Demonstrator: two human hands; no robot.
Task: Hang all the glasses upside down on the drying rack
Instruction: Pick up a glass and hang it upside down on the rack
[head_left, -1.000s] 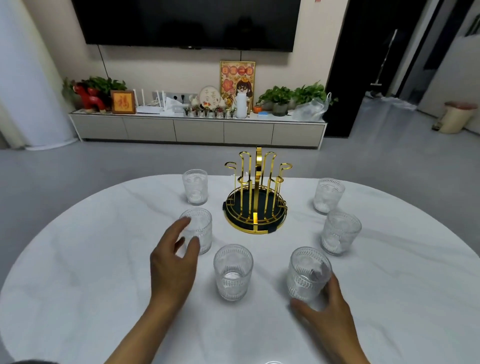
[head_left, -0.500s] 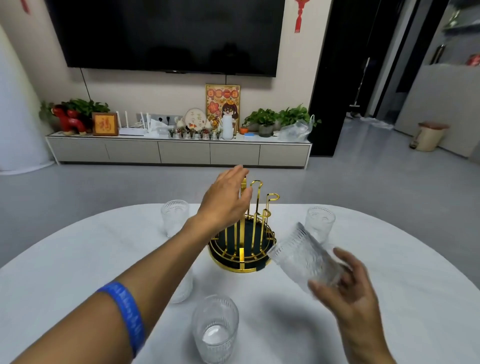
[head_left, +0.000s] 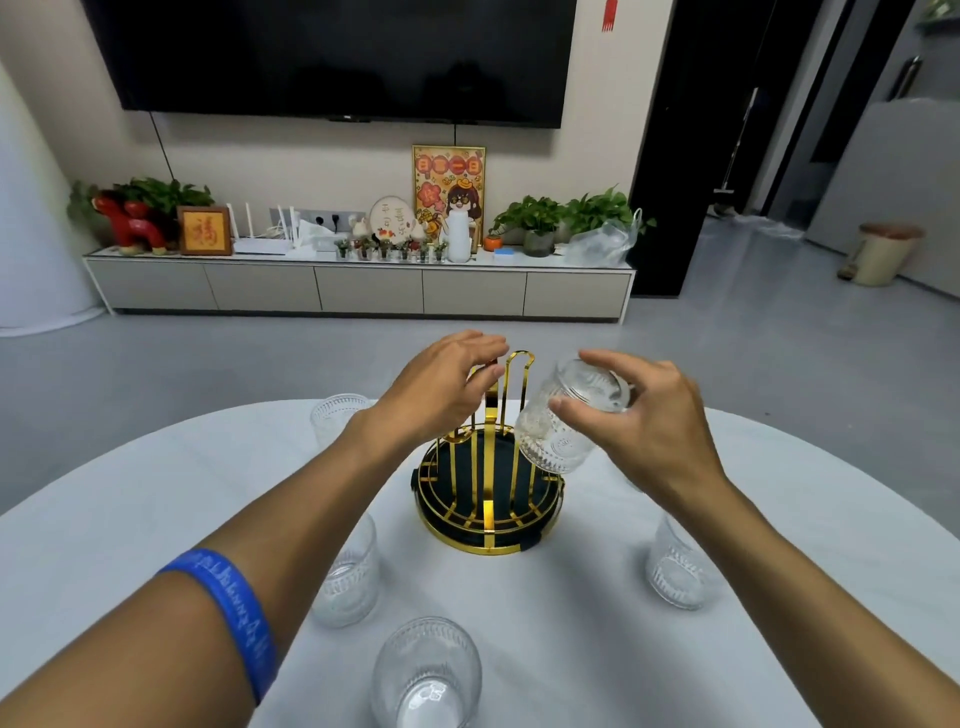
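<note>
Glass (head_left: 566, 421) tilted in right hand (head_left: 644, 421); left hand (head_left: 441, 389) hides rack top (head_left: 488, 499).

My left hand (head_left: 441, 387) covers the drying rack's (head_left: 488, 499) upper hooks. My left forearm hides part of one glass (head_left: 348, 577), and the frame's bottom edge crops the nearest glass (head_left: 426, 675).

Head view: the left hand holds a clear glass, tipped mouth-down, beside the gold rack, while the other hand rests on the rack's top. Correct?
Not quite. The head view shows the right hand holding the tipped glass beside the gold rack; the left hand is the one at the rack's top.
</note>
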